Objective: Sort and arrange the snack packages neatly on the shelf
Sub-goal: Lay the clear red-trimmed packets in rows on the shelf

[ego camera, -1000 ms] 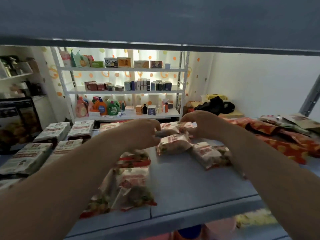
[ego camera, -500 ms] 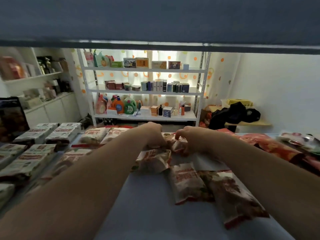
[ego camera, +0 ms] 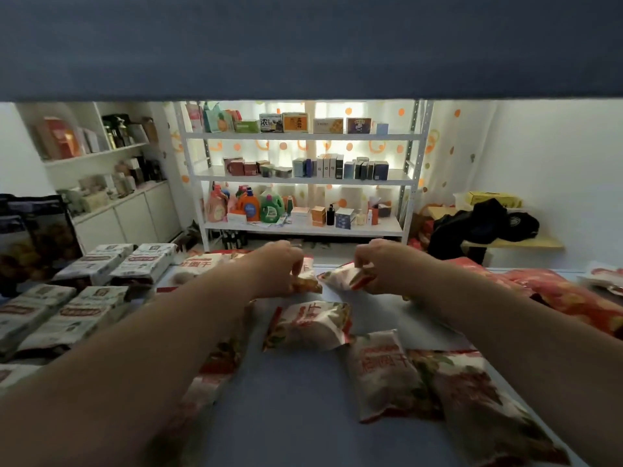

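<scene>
Rows of grey-white packages (ego camera: 84, 298) lie flat at the left of the blue shelf (ego camera: 303, 419). The left hand (ego camera: 276, 267) pinches a small snack packet (ego camera: 307, 282) at the shelf's far centre. Just beside it, the right hand (ego camera: 387, 267) pinches a second snack packet (ego camera: 338, 276) by its edge. 3 matching packets (ego camera: 306, 326) lie nearer, centre to right. Red-orange bags (ego camera: 573, 298) lie at the far right.

can't make out exact grip of left hand (ego camera: 276, 269) on left packet (ego camera: 308, 283) or right hand (ego camera: 387, 269) on right packet (ego camera: 338, 274): blurred, palms facing away. can't see most of packets (ego camera: 215, 365) under left arm (ego camera: 151, 352). losing corner packet (ego camera: 478, 409) to bottom edge, grey packs (ego camera: 20, 318) to left edge. can't read labels on far boxes (ego camera: 295, 123), too small.
</scene>
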A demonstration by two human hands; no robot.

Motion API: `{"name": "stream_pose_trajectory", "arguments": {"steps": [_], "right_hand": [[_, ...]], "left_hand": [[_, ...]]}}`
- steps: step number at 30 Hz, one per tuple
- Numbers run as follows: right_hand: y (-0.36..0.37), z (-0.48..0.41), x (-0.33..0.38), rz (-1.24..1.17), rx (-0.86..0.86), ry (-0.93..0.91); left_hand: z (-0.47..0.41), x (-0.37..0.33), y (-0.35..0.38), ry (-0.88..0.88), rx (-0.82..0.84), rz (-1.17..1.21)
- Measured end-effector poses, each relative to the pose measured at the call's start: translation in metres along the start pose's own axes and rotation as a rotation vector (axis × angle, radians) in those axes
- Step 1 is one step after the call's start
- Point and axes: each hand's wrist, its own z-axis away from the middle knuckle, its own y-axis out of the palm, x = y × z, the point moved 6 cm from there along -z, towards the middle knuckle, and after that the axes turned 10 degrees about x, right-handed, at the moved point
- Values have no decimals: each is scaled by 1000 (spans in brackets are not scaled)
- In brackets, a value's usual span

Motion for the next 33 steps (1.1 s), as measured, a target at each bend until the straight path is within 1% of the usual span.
{"name": "stream_pose_trajectory", "arguments": {"steps": [2,3,5,6,7,12,15,19,22,24,25,28,29,31,33], "right_hand": [[7,-4,5,-43,83,13],[9,-5,6,-78,133,23],[8,-7,7,-125,209,48],[6,-7,7,-142,222,59],[5,-9,7,-158,229,65],[15,-15,16,-125,320,56],[28,-19,14,-130,388,89],[42,-24,16,-146,383,126],[40,-20,19,-188,376,140],[28,-10,22,-195,335,132],[20,-3,24,-192,297,118],[-6,34,33,-136,191,27],[-11,52,36,-113,175,-13],[-12,90,44,-89,186,-70],[-3,123,52,-63,256,-81]], "left_hand": [[-2,2,5,33,76,22],[-2,4,2,50,82,64],[-2,13,-10,37,-2,155],[-3,18,-14,16,-57,177],[-6,21,-14,1,-75,172],[-25,12,9,31,127,49],[-31,13,11,48,144,30],[-36,13,16,69,156,-59],[-35,10,18,85,165,-102],[-29,7,13,71,166,-140],[-24,4,7,53,134,-159],[1,-13,-19,-19,-32,-87],[14,-25,-24,-14,-41,-43],[44,-54,-23,23,17,-3],[76,-82,-17,63,38,-92]]}}
